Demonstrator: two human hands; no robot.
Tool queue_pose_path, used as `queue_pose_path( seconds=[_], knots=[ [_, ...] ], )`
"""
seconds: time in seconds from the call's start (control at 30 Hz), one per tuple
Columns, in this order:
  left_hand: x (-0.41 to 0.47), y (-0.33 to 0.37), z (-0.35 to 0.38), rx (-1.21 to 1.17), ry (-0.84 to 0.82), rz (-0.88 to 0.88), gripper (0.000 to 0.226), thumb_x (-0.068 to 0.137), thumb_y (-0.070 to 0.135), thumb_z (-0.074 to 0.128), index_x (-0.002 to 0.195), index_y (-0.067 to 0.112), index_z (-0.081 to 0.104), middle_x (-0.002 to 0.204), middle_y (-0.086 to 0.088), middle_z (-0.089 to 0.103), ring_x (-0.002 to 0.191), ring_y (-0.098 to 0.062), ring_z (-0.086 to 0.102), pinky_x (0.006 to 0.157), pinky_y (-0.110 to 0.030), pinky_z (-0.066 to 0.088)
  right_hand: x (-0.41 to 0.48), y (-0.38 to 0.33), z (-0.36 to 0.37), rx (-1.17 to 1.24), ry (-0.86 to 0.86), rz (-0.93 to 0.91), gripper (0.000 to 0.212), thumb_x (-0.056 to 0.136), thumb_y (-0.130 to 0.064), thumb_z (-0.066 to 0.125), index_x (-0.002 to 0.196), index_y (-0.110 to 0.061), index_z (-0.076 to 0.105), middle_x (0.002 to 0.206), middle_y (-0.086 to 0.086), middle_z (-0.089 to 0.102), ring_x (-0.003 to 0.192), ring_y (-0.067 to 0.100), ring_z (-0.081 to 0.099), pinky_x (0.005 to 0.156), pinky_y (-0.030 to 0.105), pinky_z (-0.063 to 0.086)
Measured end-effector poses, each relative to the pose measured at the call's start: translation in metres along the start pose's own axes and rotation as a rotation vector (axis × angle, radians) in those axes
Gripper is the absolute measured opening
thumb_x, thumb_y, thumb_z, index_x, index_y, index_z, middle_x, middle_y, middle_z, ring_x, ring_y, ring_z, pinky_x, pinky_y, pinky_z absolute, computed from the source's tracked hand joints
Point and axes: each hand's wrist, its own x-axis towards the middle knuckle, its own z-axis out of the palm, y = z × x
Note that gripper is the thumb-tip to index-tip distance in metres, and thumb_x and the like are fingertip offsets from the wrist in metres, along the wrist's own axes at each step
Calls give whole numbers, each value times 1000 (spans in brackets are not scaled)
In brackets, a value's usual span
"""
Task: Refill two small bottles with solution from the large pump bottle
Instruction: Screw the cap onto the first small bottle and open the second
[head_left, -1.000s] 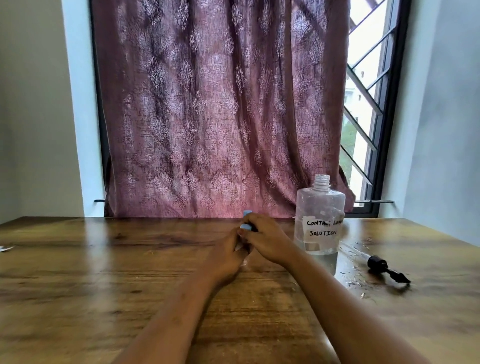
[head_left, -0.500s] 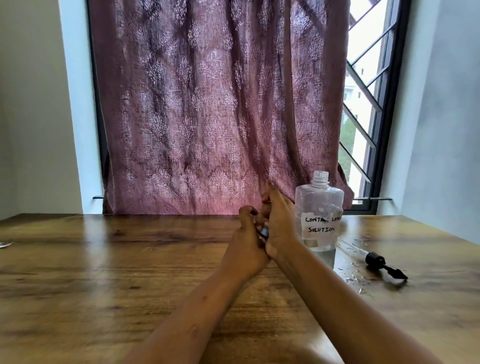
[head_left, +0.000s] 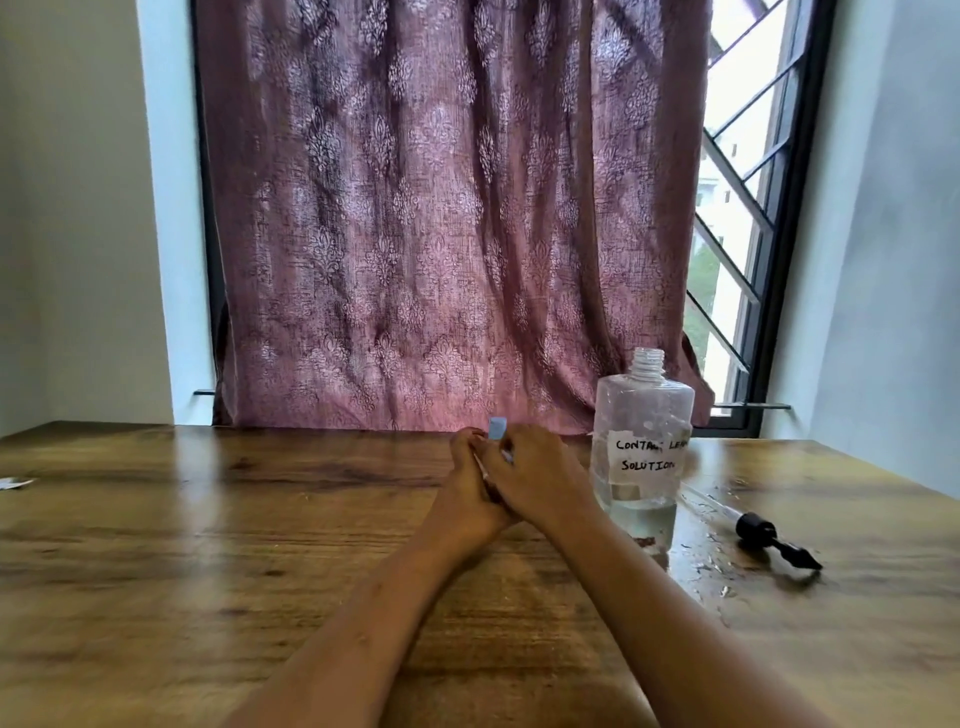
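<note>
Both left hand (head_left: 467, 496) and right hand (head_left: 537, 478) clasp the small bottle (head_left: 497, 429); large bottle (head_left: 643, 415) stands just beside the right

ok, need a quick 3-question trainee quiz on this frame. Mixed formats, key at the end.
1. True or false: the pump head is screwed onto the large bottle.
2. The small bottle, blue cap showing, is: A) gripped between the left hand and right hand; B) lying beside the pump head; C) standing alone at the table's far left.
3. Fill in: the large bottle stands to the ___ of both hands.
Key: 1 false, it lies on the table; 2 A; 3 right.
</note>
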Motion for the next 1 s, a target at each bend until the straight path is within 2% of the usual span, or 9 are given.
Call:
queue_pose_path(
  seconds=[0.13,0.27,0.4,0.5,0.57,0.7,0.83,0.9,1.0],
  knots=[
    [0,0,3,-6,-43,-32,70,78,-1,69,125,13,19,90,1,61,68,4,60,58,-15,47,2,5,-5,-40,-78,-12,43,91,-45,48,57,-21,44,60,0,49,61,21,53,49,27,29],
    [0,0,5,-29,-50,-40,69,80,-8,66,128,7,18,104,-8,58,88,-9,59,74,-23,51,4,1,-9,-81,-109,-145,29,93,-31,46,72,-14,57,72,10,61,62,21,53,56,28,34],
    [-3,1,3,-19,-100,-93,72,85,-4,63,133,10,12,98,-4,54,62,9,56,52,-4,42,3,-1,-10,-67,-233,-217,24,95,-24,45,86,-8,61,84,12,63,71,21,55,61,29,35],
    [-2,-2,1,-9,-102,-98,68,86,-5,60,132,11,11,85,2,49,46,10,53,44,-4,37,9,-2,-11,-40,-367,-245,16,94,-12,45,93,-3,58,96,15,55,83,25,53,71,35,42],
    [-3,-2,0,23,-108,-85,63,87,-6,58,127,11,13,92,0,50,52,13,54,45,-5,39,10,0,-12,-43,-438,-228,13,92,-6,45,99,-3,56,105,16,53,89,27,53,78,37,44],
    [-3,0,-2,26,-124,-116,66,89,6,60,133,14,12,118,6,53,93,6,56,67,-2,45,9,4,-16,211,-438,-136,23,90,-12,52,113,-14,52,100,2,57,85,14,54,65,19,42],
    [-3,1,-3,49,-122,-172,50,88,18,64,122,22,26,103,-2,62,88,-10,59,74,-23,50,10,9,-13,54,-277,13,30,91,-42,51,94,-13,56,83,3,61,74,16,57,60,27,39],
    [-4,2,-2,64,-113,-183,47,87,17,65,122,13,33,101,-8,60,82,-15,57,71,-33,47,9,11,-10,-37,-296,7,30,92,-40,51,82,-12,56,77,4,59,69,17,55,53,25,36],
    [-4,0,-3,87,-114,-187,43,87,15,63,121,10,37,97,-8,57,74,-12,53,68,-33,44,9,10,-13,-35,-348,-97,18,93,-27,51,89,-10,57,87,10,61,76,21,55,61,28,41]
  ],
)
